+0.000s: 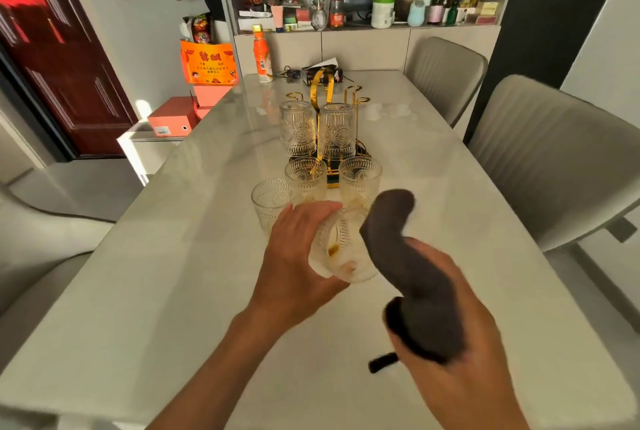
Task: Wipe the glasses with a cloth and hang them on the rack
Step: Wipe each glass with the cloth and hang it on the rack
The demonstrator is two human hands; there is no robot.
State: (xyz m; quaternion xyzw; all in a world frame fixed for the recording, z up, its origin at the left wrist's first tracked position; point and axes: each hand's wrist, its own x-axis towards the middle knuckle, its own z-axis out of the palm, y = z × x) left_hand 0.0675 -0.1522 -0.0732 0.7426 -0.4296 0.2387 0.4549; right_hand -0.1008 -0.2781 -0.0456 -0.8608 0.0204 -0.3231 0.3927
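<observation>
My left hand (pixel 298 256) grips a patterned clear glass (pixel 343 249), tilted on its side above the table with its mouth toward me. My right hand (pixel 457 329) holds a dark brown cloth (pixel 408 266) whose free end rises beside the glass. Three more glasses stand upright on the table: one at the left (pixel 272 199), one in the middle (pixel 306 175) and one at the right (pixel 360 175). Behind them the gold rack (pixel 325 90) carries two upturned glasses, a left one (pixel 297 128) and a right one (pixel 337 131).
The pale marble table (pixel 173 273) runs away from me. An orange bottle (pixel 262 55), keys and a dark box sit at its far end. Grey chairs (pixel 540 152) stand along the right side, another at the left. A cluttered shelf (pixel 363 13) lines the back wall.
</observation>
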